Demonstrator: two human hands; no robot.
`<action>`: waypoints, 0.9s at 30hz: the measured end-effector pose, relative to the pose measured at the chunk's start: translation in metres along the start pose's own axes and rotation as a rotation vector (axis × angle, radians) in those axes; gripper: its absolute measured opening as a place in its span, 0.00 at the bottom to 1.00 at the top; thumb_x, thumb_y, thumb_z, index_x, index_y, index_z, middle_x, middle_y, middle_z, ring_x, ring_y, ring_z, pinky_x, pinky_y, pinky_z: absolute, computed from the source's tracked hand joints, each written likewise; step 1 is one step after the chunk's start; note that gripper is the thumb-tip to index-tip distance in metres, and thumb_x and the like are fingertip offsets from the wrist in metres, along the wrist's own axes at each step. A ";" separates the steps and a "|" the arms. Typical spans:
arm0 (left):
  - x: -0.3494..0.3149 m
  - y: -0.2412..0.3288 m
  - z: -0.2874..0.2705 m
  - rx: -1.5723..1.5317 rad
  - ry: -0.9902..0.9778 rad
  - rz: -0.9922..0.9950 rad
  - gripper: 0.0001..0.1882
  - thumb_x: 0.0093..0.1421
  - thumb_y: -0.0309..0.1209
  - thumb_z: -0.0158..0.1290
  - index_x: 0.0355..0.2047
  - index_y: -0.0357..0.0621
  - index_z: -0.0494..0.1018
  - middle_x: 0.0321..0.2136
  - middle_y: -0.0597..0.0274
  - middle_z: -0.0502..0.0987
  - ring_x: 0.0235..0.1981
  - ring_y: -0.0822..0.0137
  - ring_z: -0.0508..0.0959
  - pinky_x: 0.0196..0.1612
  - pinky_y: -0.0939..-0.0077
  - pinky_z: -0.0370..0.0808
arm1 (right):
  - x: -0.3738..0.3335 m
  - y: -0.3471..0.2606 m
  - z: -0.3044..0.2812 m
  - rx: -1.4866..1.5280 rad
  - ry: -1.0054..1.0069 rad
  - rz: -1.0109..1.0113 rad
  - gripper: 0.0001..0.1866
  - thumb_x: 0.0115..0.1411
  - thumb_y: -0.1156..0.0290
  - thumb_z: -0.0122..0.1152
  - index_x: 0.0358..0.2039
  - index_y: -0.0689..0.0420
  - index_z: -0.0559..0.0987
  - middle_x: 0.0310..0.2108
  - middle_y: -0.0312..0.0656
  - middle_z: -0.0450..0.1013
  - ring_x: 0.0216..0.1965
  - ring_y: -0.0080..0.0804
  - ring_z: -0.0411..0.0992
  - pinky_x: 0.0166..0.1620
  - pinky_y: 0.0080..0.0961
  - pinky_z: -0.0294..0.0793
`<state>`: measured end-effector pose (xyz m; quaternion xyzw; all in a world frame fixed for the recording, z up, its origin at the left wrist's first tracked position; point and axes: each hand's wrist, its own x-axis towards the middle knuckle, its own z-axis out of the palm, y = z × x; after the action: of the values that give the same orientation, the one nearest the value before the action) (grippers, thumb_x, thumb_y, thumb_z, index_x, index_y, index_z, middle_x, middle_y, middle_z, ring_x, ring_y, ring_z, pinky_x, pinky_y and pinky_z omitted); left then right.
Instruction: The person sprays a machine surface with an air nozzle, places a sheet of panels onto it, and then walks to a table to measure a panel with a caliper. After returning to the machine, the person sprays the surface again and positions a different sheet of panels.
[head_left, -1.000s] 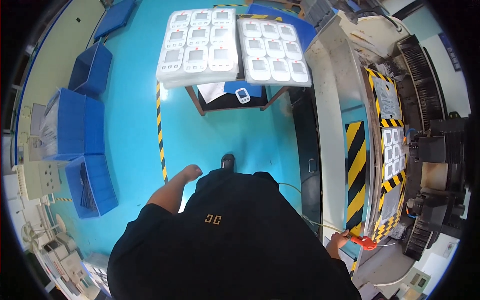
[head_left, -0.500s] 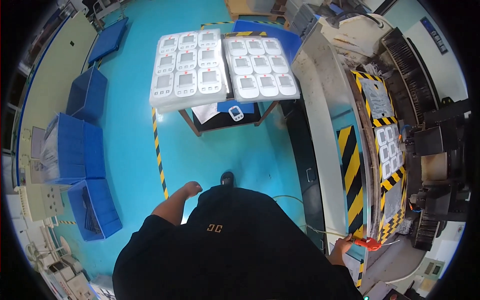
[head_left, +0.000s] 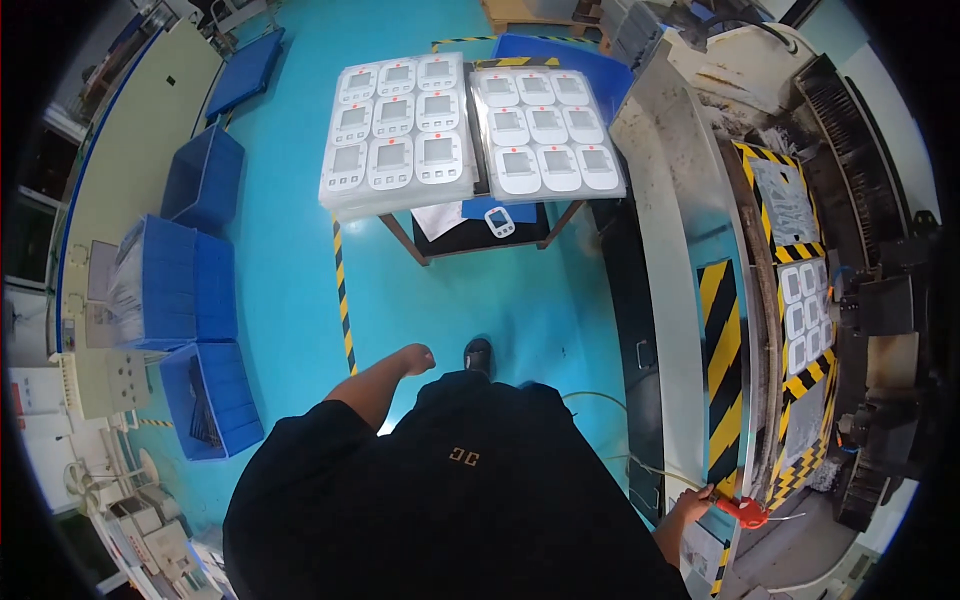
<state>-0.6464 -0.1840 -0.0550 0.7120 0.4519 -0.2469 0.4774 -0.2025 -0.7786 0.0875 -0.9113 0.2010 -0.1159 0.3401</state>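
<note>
My right hand [head_left: 690,504] is wrapped round a red air blow gun [head_left: 746,512] with a thin metal nozzle, beside the front edge of the machine on the right. A yellowish hose [head_left: 655,464] runs up to that hand. My left hand [head_left: 415,359] hangs in front of my body, its fingers curled in and nothing visible in them. Inside the machine lies a sheet of white panels [head_left: 804,316], framed by yellow-and-black striped tape. Ahead of me, a stack of clear sheets with white device panels [head_left: 395,140] lies on a stand, next to a second such stack [head_left: 545,135].
Blue plastic bins [head_left: 170,285] line the left side, by a pale cabinet [head_left: 125,160]. Under the stacks, a low shelf holds one loose white panel [head_left: 499,222]. The machine's grey front wall [head_left: 668,240] runs along my right. Striped tape [head_left: 343,300] marks the blue floor.
The view has turned a little left, so the surroundings sit farther right. My left hand has swung slightly forward. My right hand and the blow gun have moved slightly back along the machine's edge.
</note>
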 end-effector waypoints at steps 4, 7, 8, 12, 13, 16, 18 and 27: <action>-0.011 0.022 0.000 -0.019 0.051 -0.022 0.16 0.55 0.41 0.56 0.37 0.42 0.80 0.39 0.48 0.81 0.43 0.51 0.79 0.47 0.57 0.74 | 0.005 0.007 0.004 -0.100 0.009 0.050 0.36 0.65 0.36 0.44 0.26 0.62 0.77 0.14 0.42 0.73 0.15 0.34 0.72 0.17 0.33 0.66; -0.020 0.021 0.010 -0.054 0.020 -0.027 0.16 0.55 0.40 0.56 0.38 0.42 0.80 0.39 0.48 0.81 0.43 0.51 0.79 0.47 0.57 0.74 | 0.007 0.013 0.007 -0.022 0.000 0.091 0.37 0.66 0.37 0.44 0.25 0.63 0.76 0.13 0.42 0.72 0.15 0.35 0.72 0.18 0.32 0.67; -0.025 0.025 0.014 -0.015 0.010 -0.063 0.16 0.56 0.40 0.56 0.38 0.42 0.80 0.39 0.47 0.81 0.43 0.51 0.79 0.47 0.57 0.74 | 0.006 0.011 0.007 0.002 -0.012 0.084 0.36 0.66 0.38 0.45 0.24 0.64 0.75 0.13 0.41 0.71 0.14 0.34 0.70 0.17 0.32 0.66; -0.034 0.036 0.020 0.121 -0.050 -0.103 0.16 0.58 0.40 0.55 0.43 0.46 0.80 0.42 0.52 0.80 0.47 0.53 0.78 0.51 0.59 0.73 | 0.015 0.021 0.006 0.051 -0.082 0.104 0.33 0.67 0.43 0.48 0.28 0.67 0.74 0.16 0.43 0.72 0.15 0.32 0.70 0.17 0.29 0.67; -0.030 0.041 0.018 0.176 -0.081 -0.080 0.16 0.58 0.40 0.55 0.43 0.46 0.80 0.42 0.52 0.80 0.47 0.54 0.78 0.50 0.59 0.73 | 0.015 0.015 0.008 0.055 -0.102 0.101 0.33 0.67 0.43 0.48 0.28 0.67 0.74 0.16 0.43 0.72 0.15 0.32 0.70 0.17 0.29 0.67; -0.021 0.072 0.001 0.278 -0.111 -0.043 0.15 0.58 0.41 0.54 0.39 0.44 0.79 0.39 0.51 0.81 0.44 0.53 0.78 0.48 0.58 0.72 | 0.015 0.024 0.004 0.127 -0.067 0.072 0.33 0.68 0.44 0.47 0.26 0.66 0.74 0.15 0.44 0.71 0.15 0.32 0.69 0.16 0.27 0.65; -0.015 0.085 -0.012 0.180 0.032 -0.005 0.15 0.59 0.39 0.51 0.39 0.43 0.78 0.39 0.49 0.80 0.42 0.51 0.78 0.49 0.57 0.72 | 0.011 0.012 0.009 0.124 -0.075 0.075 0.33 0.68 0.44 0.47 0.27 0.67 0.75 0.15 0.43 0.71 0.14 0.31 0.68 0.16 0.27 0.65; 0.038 0.088 -0.173 -1.351 0.557 0.110 0.17 0.65 0.50 0.51 0.35 0.49 0.73 0.30 0.64 0.76 0.31 0.67 0.76 0.33 0.70 0.74 | 0.003 0.013 0.036 0.080 -0.127 0.190 0.32 0.67 0.41 0.45 0.39 0.63 0.75 0.16 0.41 0.71 0.15 0.28 0.68 0.15 0.24 0.63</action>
<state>-0.5651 -0.0239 0.0284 0.3202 0.5737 0.3001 0.6916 -0.1913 -0.7680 0.0528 -0.8794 0.2596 -0.0330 0.3977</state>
